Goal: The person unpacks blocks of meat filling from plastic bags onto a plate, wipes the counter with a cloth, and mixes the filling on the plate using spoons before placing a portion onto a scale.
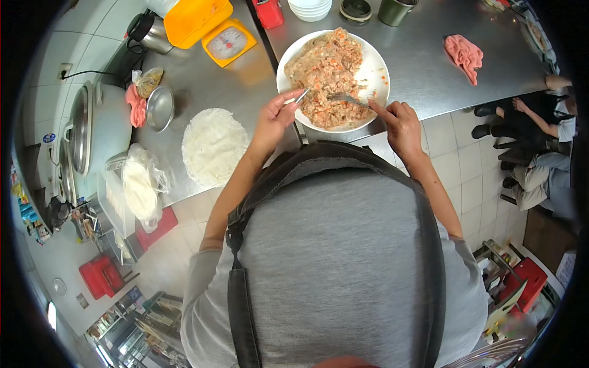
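A large white plate (381, 66) stands at the edge of the steel counter, heaped with a chopped, orange-flecked mixture (328, 70). My right hand (403, 129) is closed around the handle of a fork (348, 98), whose tines rest on the mixture. At the plate's left rim, my left hand (276, 119) pinches a thin metal utensil (302, 95); its kind I cannot make out. Left of that hand, a round, flat, white floury patch (215, 147) lies on the counter, possibly dough sheets.
Toward the back left are a yellow kitchen scale (236, 52), a steel bowl (160, 109) and a large pot (101, 122). A plastic bag with white contents (142, 187) lies nearby. White bowls (310, 9) and a pink cloth (464, 56) sit beyond the plate. People (546, 135) sit at right.
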Demonstrator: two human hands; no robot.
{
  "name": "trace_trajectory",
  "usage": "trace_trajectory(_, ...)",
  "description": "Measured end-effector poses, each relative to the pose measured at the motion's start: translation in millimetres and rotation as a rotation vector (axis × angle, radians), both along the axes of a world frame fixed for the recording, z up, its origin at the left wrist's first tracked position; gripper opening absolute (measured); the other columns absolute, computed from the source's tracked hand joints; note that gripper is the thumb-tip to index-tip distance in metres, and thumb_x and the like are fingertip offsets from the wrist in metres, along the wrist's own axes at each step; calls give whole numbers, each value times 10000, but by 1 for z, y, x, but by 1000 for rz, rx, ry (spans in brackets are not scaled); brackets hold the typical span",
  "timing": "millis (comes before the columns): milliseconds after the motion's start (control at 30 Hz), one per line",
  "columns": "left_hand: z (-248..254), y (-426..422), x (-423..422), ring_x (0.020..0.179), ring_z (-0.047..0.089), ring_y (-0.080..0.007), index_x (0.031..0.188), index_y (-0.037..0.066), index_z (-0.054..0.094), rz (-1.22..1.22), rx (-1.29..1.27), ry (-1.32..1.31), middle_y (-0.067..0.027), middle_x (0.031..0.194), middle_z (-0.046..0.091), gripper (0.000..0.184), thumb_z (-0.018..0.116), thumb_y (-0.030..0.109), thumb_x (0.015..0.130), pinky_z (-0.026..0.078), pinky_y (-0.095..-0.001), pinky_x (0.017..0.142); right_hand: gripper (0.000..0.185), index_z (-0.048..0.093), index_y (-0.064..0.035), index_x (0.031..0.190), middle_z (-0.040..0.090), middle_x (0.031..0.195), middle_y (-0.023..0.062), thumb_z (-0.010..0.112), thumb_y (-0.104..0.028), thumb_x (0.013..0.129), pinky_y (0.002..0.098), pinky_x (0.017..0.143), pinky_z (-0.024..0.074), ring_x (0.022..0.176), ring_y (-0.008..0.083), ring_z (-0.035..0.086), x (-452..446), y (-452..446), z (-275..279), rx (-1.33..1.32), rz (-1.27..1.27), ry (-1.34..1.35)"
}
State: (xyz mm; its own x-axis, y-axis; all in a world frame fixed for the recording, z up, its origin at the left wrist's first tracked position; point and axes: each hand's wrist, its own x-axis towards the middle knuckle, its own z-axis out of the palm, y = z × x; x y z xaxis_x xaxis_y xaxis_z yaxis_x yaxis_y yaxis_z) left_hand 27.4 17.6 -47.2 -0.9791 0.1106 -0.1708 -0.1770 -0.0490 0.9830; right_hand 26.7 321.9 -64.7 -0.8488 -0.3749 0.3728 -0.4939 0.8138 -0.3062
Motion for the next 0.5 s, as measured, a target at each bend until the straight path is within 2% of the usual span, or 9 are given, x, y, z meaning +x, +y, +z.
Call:
trace_trajectory(67, 29, -8, -4, 569, 313, -10, 1299, 57, 585, -46, -20, -138, 107, 656, 399, 342, 557, 163, 974, 227, -184, 500, 502, 697, -231, 1197, 524, 745, 29, 608, 33, 780, 353, 665, 454, 703, 212, 514, -1, -1, 1, -8, 5, 0)
trace_trajectory(133, 57, -19, -6, 564, 312, -7, 1297, 60, 586, -20, 10, -114, 110, 648, 386, 348, 567, 170, 968, 222, -187, 495, 537, 698, -228, 1186, 526, 761, 38, 599, 50, 738, 362, 679, 440, 730, 232, 524, 0, -3, 7, -47, -24, -73)
trace_trajectory(200, 84, -40, -16, 539, 296, -1, 1302, 65, 584, 46, 44, -88, 111, 642, 375, 368, 594, 168, 950, 213, -187, 488, 498, 698, -189, 1173, 526, 758, 58, 613, 50, 744, 363, 674, 435, 733, 250, 520, -2, 0, 10, -121, 5, -46)
trace_trajectory(233, 100, -53, -23, 539, 296, -1, 1302, 65, 584, 73, 49, -54, 111, 642, 375, 368, 594, 168, 950, 213, -187, 488, 481, 698, -172, 1168, 525, 756, 65, 615, 54, 752, 364, 672, 433, 732, 254, 516, -3, 3, 9, -156, 24, -18)
trace_trajectory(300, 129, -81, -36, 528, 301, 0, 1289, 76, 600, 240, -127, 133, 108, 638, 385, 349, 586, 159, 950, 208, -182, 487, 450, 692, -140, 1164, 517, 753, 80, 599, 76, 781, 370, 671, 432, 725, 260, 502, -2, 7, 12, -252, -34, -29)
trace_trajectory(333, 137, -96, -44, 528, 301, 0, 1289, 76, 600, 278, -113, 157, 108, 638, 385, 349, 586, 159, 950, 208, -182, 487, 438, 688, -126, 1167, 510, 751, 84, 590, 84, 795, 369, 674, 433, 724, 263, 495, -2, 9, 15, -272, -60, -23)
trace_trajectory(400, 148, -129, -67, 556, 401, -25, 1262, 83, 621, 318, -599, 484, 85, 640, 483, 327, 582, 169, 949, 305, -199, 506, 430, 680, -95, 1175, 507, 755, 88, 566, 108, 813, 358, 684, 437, 725, 258, 487, -3, 14, 17, -282, -92, -1)
trace_trajectory(467, 127, -165, -101, 606, 549, -127, 1242, 141, 638, 440, -925, 662, 24, 675, 603, 311, 565, 182, 942, 438, -292, 571, 431, 679, -89, 1175, 513, 759, 89, 560, 112, 814, 355, 685, 437, 729, 254, 490, -3, 16, 13, -289, -93, 21)
trace_trajectory(500, 131, -171, -107, 669, 604, -183, 1238, 172, 635, 446, -1144, 567, -15, 736, 649, 312, 560, 186, 936, 474, -348, 620, 431, 678, -84, 1175, 519, 763, 90, 555, 117, 814, 353, 686, 438, 732, 249, 493, -2, 16, 13, -308, -133, 31)
